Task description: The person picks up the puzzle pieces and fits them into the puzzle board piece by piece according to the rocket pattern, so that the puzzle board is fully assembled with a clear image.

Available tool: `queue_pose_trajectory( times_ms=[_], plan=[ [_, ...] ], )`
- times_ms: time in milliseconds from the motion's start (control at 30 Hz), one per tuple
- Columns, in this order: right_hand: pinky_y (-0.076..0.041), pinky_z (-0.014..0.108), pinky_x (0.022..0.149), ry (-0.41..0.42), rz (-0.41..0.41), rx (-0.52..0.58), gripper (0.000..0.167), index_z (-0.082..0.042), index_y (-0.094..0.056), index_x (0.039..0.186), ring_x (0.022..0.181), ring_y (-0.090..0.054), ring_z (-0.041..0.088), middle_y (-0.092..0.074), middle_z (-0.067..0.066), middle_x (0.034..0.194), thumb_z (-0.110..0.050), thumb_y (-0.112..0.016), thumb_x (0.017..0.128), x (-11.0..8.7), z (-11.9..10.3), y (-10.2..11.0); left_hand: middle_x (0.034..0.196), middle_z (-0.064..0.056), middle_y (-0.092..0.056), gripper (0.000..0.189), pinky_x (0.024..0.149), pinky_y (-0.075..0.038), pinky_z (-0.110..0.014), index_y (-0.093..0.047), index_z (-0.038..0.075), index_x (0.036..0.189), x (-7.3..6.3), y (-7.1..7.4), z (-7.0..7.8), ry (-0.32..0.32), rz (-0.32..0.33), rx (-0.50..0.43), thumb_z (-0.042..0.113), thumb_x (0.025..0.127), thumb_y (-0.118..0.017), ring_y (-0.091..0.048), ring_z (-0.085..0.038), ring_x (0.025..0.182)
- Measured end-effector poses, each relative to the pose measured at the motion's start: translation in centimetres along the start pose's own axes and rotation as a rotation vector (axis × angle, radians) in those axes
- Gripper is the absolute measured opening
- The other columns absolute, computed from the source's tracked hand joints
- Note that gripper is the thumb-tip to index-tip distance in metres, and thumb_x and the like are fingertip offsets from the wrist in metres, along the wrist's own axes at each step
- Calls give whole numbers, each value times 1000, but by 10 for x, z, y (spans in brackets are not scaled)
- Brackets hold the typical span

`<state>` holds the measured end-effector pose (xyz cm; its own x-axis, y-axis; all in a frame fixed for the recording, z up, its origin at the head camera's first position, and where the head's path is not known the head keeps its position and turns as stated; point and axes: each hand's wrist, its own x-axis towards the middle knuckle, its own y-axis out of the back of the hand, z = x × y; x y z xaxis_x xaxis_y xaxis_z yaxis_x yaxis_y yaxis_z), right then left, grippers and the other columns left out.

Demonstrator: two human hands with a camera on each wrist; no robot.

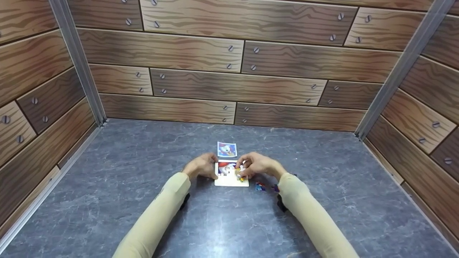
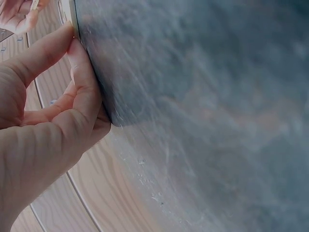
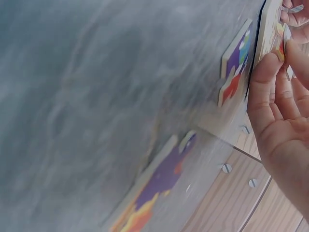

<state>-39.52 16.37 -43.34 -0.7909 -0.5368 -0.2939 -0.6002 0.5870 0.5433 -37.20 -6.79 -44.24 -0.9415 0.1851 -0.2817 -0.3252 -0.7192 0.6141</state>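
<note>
A pale puzzle board (image 1: 229,182) lies flat, its upper part filled with a red, white and dark picture. At its left edge, my left hand (image 1: 203,166) grips the frame, thumb near and fingers farther up; the left wrist view shows thumb and index finger (image 2: 86,72) at the rim. My right hand (image 1: 259,165) pinches a white and yellow puzzle piece (image 1: 240,175) over the board's right side. Thumb and fingers partly cover that piece in the right wrist view.
A picture card (image 1: 227,149) with a similar picture lies just beyond the board. Loose puzzle pieces lie right of it, one blue and red (image 1: 260,186), another purple and orange (image 3: 161,179) by the right forearm. Wood-patterned walls (image 1: 229,82) enclose the grey tabletop (image 1: 143,150).
</note>
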Motion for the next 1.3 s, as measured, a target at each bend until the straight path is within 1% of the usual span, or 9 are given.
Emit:
queue_pose_trajectory(
  times_ms=[67,167,300,433,567,767,967,1100,1300],
  plan=[
    [-48,25,58,-2,-2,-10,21,-5,-67,105,61,-56,10,-60,-1,71,-2,-71,85,1,-3,-1,105,-7,-60,52,74,-48,-28,-57,8,116,0,1,0,-11,2,5,-2,72,-82,-54,-18,83],
    [-47,23,56,14,-7,-17,19,-5,-67,104,60,-55,9,-60,-2,70,-3,-72,85,4,-4,-3,101,-7,-59,51,74,-47,-28,-58,7,113,-1,2,0,-35,6,26,-2,70,-82,-54,-18,83],
    [-47,23,55,35,-11,-21,19,-4,-66,103,60,-55,9,-58,-2,71,-4,-73,85,7,-5,-6,99,-8,-60,51,67,-48,-26,-58,6,115,-2,2,-1,-25,-2,-5,-4,70,-81,-57,-17,77],
    [-46,23,55,49,-9,-29,19,-4,-67,103,62,-54,9,-59,-2,72,-2,-72,84,10,-6,-9,106,-9,-60,54,66,-46,-24,-58,6,117,0,1,-4,-27,3,-30,-4,69,-81,-57,-17,78],
    [-42,22,53,95,-17,-30,21,0,-66,104,59,-51,7,-61,-4,69,2,-71,83,13,-8,-12,109,-11,-60,57,66,-46,-24,-57,4,119,-1,1,-5,-53,1,-37,-5,69,-80,-55,-17,79],
    [-39,20,50,134,-17,-52,25,4,-66,105,53,-45,4,-57,-5,67,5,-71,81,15,-10,-15,98,-7,-58,58,69,-44,-26,-56,5,120,-1,1,-6,-69,4,-19,-4,68,-81,-54,-17,79],
    [-39,19,49,152,-1,-56,21,0,-67,100,54,-45,5,-59,-5,70,5,-72,80,16,-11,-16,91,-5,-57,56,68,-44,-26,-56,5,119,0,1,-6,-59,-7,-12,-3,70,-80,-55,-18,78],
    [-39,18,49,199,1,-60,19,0,-67,98,55,-46,3,-62,-5,72,6,-71,80,17,-10,-16,93,-6,-58,56,69,-45,-26,-57,5,118,-1,1,-6,-75,0,-7,-3,69,-81,-55,-18,80],
    [-37,19,48,140,19,-72,25,4,-66,103,51,-44,4,-59,-4,67,2,-75,80,20,-12,-17,107,-10,-58,57,77,-48,-28,-57,5,118,-2,2,-4,-91,13,-11,-4,67,-81,-55,-21,89]
  ],
)
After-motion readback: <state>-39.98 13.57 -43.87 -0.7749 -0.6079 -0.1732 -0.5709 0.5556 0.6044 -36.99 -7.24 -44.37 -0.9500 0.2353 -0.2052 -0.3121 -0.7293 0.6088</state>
